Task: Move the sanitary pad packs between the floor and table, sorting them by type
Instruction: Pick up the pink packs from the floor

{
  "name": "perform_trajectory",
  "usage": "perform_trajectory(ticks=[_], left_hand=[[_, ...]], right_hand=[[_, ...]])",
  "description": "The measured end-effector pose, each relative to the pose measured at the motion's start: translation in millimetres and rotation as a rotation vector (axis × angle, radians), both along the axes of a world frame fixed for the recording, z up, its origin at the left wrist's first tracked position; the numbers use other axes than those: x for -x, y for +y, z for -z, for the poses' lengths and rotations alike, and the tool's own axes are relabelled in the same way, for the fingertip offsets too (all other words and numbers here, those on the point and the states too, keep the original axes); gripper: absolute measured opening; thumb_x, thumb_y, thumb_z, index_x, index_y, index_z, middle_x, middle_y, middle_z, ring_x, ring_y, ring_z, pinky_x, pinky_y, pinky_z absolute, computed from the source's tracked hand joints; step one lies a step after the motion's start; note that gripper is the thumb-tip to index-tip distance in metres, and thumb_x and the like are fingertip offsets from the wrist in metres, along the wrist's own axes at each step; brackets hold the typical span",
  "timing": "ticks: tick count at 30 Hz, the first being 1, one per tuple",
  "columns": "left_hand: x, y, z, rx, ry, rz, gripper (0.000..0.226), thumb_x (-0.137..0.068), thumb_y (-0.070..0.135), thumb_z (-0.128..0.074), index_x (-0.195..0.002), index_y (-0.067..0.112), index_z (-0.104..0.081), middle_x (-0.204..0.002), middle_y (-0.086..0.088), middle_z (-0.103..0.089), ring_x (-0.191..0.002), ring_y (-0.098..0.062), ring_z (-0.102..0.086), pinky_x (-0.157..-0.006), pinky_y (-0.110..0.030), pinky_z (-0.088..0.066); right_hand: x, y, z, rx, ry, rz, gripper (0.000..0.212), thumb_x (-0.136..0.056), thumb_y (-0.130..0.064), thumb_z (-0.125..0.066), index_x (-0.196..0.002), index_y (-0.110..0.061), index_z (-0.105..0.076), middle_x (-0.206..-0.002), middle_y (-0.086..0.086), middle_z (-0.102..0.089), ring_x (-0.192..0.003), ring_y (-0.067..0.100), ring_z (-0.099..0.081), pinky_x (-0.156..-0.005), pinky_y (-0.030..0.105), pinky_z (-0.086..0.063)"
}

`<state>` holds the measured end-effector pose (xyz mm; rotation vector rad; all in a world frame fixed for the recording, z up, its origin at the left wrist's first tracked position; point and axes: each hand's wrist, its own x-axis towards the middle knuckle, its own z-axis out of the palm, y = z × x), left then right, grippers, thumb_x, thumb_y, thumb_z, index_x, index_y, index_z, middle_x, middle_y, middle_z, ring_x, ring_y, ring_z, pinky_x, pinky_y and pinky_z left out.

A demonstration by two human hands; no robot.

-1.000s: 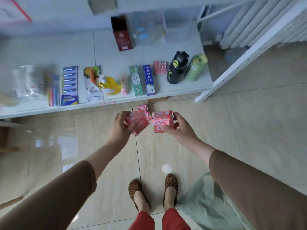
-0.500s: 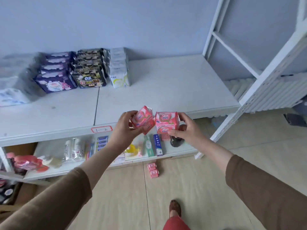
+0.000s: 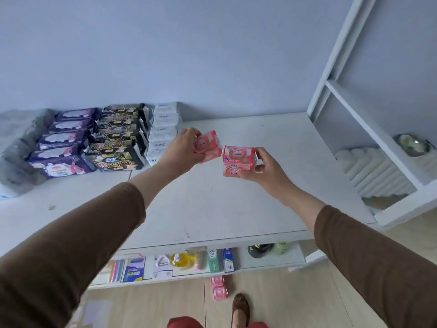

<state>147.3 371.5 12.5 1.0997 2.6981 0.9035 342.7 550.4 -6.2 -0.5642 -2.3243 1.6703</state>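
Note:
My left hand (image 3: 183, 150) grips two small pink pad packs (image 3: 208, 145) above the white table (image 3: 212, 204), just right of the white packs (image 3: 164, 131). My right hand (image 3: 264, 170) holds two stacked pink pad packs (image 3: 238, 160) slightly to the right and nearer to me. Along the table's back left lie rows sorted by type: purple packs (image 3: 61, 147), black packs (image 3: 115, 140) and white packs. Two more pink packs (image 3: 218, 287) lie on the floor under the table's front edge.
A lower shelf (image 3: 260, 263) holds toothpaste boxes, a yellow bottle (image 3: 181, 260), a black bottle and other goods. A white shelf frame (image 3: 369, 129) and a radiator (image 3: 376, 171) stand at the right. Grey plastic bags (image 3: 16, 147) sit at the table's far left. My shoe (image 3: 240, 308) is on the floor.
I have straightened up from the floor. Both hands, each holding pink packs, have risen and reached forward over the tabletop, toward the row of white packs.

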Motion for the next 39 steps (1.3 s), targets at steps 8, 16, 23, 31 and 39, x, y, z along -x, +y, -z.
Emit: perform_trajectory(ticks=[8,16,23,31,39], left_hand=[[100,64,-6,0.194,0.101,-0.003,0.048,-0.075,0.022,-0.078,-0.117,0.012,-0.057,-0.111,-0.011,-0.063,-0.102,-0.033,-0.058,-0.08,-0.038,-0.045],[175,113,7,0.382,0.349,0.011,0.043,-0.08,0.033,-0.072,-0.119,0.017,-0.06,-0.115,-0.008,-0.054,-0.112,-0.029,-0.049,-0.086,-0.041,-0.043],[207,129,29,0.475,0.432,-0.007,0.036,-0.082,0.027,-0.068,-0.115,0.016,-0.058,-0.113,-0.006,-0.059,-0.11,-0.029,-0.049,-0.087,-0.04,-0.041],[212,125,36,0.497,0.415,0.005,0.035,-0.083,0.029,-0.067,-0.117,0.022,-0.062,-0.115,-0.007,-0.054,-0.111,-0.029,-0.046,-0.09,-0.041,-0.042],[193,90,16,0.404,0.331,-0.031,0.041,-0.085,0.015,-0.056,-0.125,0.024,-0.061,-0.114,-0.006,-0.056,-0.111,-0.03,-0.046,-0.089,-0.04,-0.038]], right_hand=[[96,32,26,-0.11,-0.053,-0.046,0.059,-0.07,-0.038,-0.085,-0.12,-0.023,-0.057,-0.112,-0.004,-0.064,-0.106,0.014,-0.058,-0.087,0.03,-0.045],[151,43,46,-0.08,-0.086,-0.022,0.053,-0.076,-0.029,-0.084,-0.121,-0.025,-0.056,-0.11,-0.012,-0.065,-0.095,0.013,-0.065,-0.088,0.041,-0.055],[178,48,60,-0.085,-0.1,-0.007,0.057,-0.075,-0.021,-0.084,-0.126,-0.019,-0.056,-0.119,0.0,-0.057,-0.098,0.019,-0.065,-0.09,0.044,-0.055],[211,50,68,-0.141,-0.108,-0.035,0.061,-0.074,-0.025,-0.084,-0.124,-0.022,-0.049,-0.115,-0.007,-0.06,-0.094,0.008,-0.064,-0.083,0.031,-0.056],[258,51,69,-0.106,-0.12,-0.038,0.057,-0.076,-0.026,-0.085,-0.119,-0.025,-0.047,-0.108,-0.018,-0.06,-0.091,0.0,-0.057,-0.068,0.016,-0.04]])
